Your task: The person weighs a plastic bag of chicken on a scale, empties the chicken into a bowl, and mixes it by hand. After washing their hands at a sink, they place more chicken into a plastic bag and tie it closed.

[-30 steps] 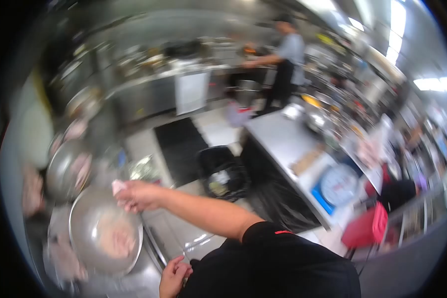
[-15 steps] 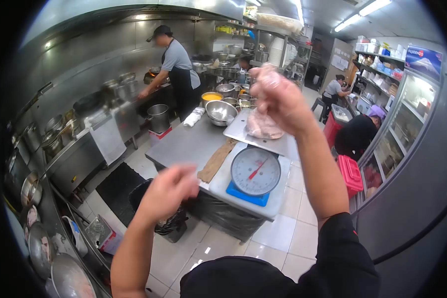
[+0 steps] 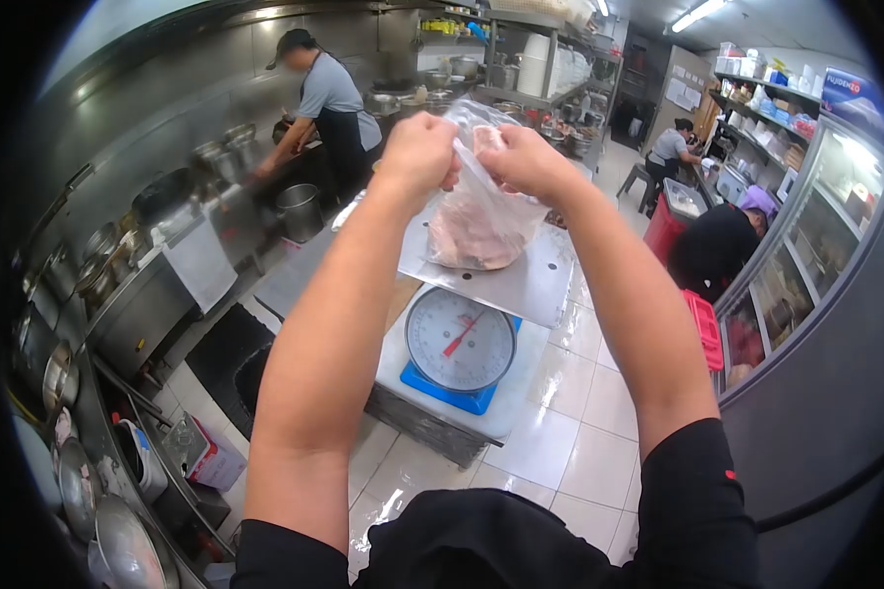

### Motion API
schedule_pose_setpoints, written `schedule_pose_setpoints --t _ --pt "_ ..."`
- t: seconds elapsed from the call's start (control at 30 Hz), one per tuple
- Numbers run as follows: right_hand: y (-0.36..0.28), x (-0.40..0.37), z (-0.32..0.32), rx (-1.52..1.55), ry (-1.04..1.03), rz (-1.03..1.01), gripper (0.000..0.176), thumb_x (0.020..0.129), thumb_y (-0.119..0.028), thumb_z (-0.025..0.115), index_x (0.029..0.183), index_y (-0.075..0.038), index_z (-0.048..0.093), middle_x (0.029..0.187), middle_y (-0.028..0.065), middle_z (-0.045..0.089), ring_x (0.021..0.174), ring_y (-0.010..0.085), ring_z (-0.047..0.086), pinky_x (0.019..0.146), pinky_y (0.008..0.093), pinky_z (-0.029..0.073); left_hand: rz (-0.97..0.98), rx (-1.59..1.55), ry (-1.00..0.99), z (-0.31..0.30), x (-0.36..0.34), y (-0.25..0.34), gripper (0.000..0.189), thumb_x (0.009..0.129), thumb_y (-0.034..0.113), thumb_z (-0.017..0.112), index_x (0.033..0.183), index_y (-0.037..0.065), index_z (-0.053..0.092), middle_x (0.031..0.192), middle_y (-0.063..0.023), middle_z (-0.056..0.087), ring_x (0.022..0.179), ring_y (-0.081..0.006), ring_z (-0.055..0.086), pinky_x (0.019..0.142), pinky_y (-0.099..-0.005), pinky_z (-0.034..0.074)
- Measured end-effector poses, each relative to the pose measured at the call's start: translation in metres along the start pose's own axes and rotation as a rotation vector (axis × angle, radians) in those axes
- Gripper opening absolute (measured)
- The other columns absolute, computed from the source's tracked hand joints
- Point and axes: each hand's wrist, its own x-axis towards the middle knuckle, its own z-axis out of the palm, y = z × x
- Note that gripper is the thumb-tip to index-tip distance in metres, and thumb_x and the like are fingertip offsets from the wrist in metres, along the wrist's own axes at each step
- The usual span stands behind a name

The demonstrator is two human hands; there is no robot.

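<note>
A clear plastic bag [image 3: 481, 221] of pale pink raw meat rests on the flat metal pan of a weighing scale [image 3: 461, 339]. My left hand [image 3: 418, 155] is closed on the left side of the bag's top. On the other side, my right hand [image 3: 528, 162] grips the bag's upper edge, with a pale piece of meat showing beside its fingers. Below the pan [image 3: 521, 285], the round dial with a red needle faces me on a blue base. Part of the bag's mouth is hidden behind my fingers.
The scale stands on a white board [image 3: 506, 402] at the table's corner. A co-worker [image 3: 334, 103] stands at the stove on the left. Another person [image 3: 712, 260] bends by the glass-door fridge [image 3: 796, 265] at right. Metal pans [image 3: 133, 550] line the lower left.
My left hand has risen from beside the table to the bag. My right hand has come down onto the bag's top, and the bag now stands taller, pulled upward.
</note>
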Motion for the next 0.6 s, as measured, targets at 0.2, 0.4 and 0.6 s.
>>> schedule_pose_setpoints --t 0.2,0.4,0.6 --pt "0.006 0.023 -0.013 -0.894 -0.24 -0.061 0.031 0.086 -0.016 0.057 0.11 0.002 0.064 0.094 0.0236 0.068 0.086 0.0358 0.067 0.073 0.0417 0.053 -0.032 -0.114 0.043 0.017 0.004 0.01 0.01 0.095 0.019 0.055 0.091 0.009 0.053 0.071 0.0019 0.052 0.059 -0.0092 0.051 0.061 -0.0303 0.051" --pt "-0.012 0.009 -0.042 -0.418 -0.205 -0.097 0.034 0.084 -0.012 0.064 0.112 0.007 0.063 0.085 0.0167 0.069 0.077 0.0188 0.07 0.068 0.0311 0.057 -0.01 -0.113 0.023 0.018 0.006 0.009 0.011 0.094 0.019 0.055 0.089 0.01 0.053 0.072 0.0028 0.053 0.061 -0.0084 0.053 0.06 -0.0299 0.052" --pt "-0.021 -0.054 -0.1 0.054 -0.083 -0.164 0.043 0.09 -0.019 0.064 0.122 0.008 0.056 0.095 0.0133 0.068 0.077 0.0158 0.068 0.067 0.0266 0.056 0.008 -0.089 -0.076 0.014 -0.012 0.008 0.025 0.095 0.033 0.06 0.097 0.008 0.055 0.079 0.001 0.057 0.064 -0.0089 0.055 0.064 -0.0287 0.052"
